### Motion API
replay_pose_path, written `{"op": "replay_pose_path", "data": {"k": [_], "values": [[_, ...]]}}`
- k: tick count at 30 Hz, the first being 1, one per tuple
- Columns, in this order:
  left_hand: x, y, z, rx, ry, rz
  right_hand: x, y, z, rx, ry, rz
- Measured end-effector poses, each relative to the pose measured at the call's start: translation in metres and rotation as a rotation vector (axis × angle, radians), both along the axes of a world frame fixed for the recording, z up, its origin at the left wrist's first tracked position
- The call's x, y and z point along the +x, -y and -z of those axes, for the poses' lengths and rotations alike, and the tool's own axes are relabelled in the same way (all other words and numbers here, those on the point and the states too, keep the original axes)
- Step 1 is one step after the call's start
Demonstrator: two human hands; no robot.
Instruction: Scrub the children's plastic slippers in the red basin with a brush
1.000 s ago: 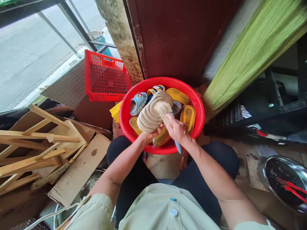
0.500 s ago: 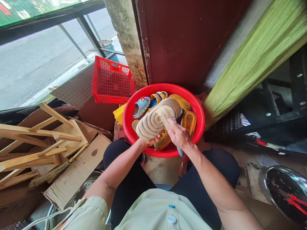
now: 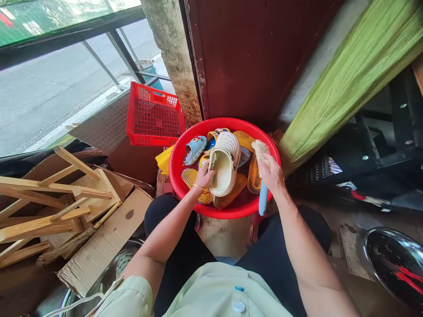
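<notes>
On my feed the cream clog (image 3: pixel 225 164) is over the middle of the red tub (image 3: pixel 228 212), opening up, long axis near to far, toe at the far end angled slightly right. Left hand (image 3: pixel 204 177) is the nearer one, gripping the clog's left edge; right hand (image 3: pixel 271 175), apart on the clog's right, grasps a blue-handled scrub brush (image 3: pixel 263 197), bristles pointing far. Around the clog I've got a light-blue clog (image 3: pixel 195 149) far left and a yellow slipper (image 3: pixel 254 177) right; red crate (image 3: pixel 155 137) beyond, left.

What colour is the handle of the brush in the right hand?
The brush handle is light blue, best seen in the head view, below the right hand.
</notes>
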State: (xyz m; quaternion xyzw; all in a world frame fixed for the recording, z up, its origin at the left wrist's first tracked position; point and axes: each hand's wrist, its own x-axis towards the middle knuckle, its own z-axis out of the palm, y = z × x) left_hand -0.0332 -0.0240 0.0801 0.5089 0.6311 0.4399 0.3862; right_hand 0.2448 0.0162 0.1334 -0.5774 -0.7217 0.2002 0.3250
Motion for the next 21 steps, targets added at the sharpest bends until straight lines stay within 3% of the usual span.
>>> {"op": "replay_pose_path", "data": {"k": [4, 8, 12, 17, 21], "values": [[0.012, -0.001, 0.018, -0.052, -0.313, 0.030, -0.012, 0.000, 0.003, -0.054, -0.008, 0.000], [0.015, -0.001, 0.026, -0.066, -0.471, 0.118, -0.025, -0.012, 0.015, -0.095, -0.065, -0.003], [0.022, 0.005, 0.016, -0.103, -0.599, 0.151, -0.032, -0.020, 0.021, -0.030, -0.103, -0.042], [0.041, 0.018, -0.005, -0.133, -0.731, 0.205, -0.033, -0.017, 0.010, 0.064, 0.011, -0.115], [0.047, 0.023, -0.012, -0.033, -0.786, 0.197, -0.020, -0.021, 0.003, 0.025, 0.071, 0.012]]}}
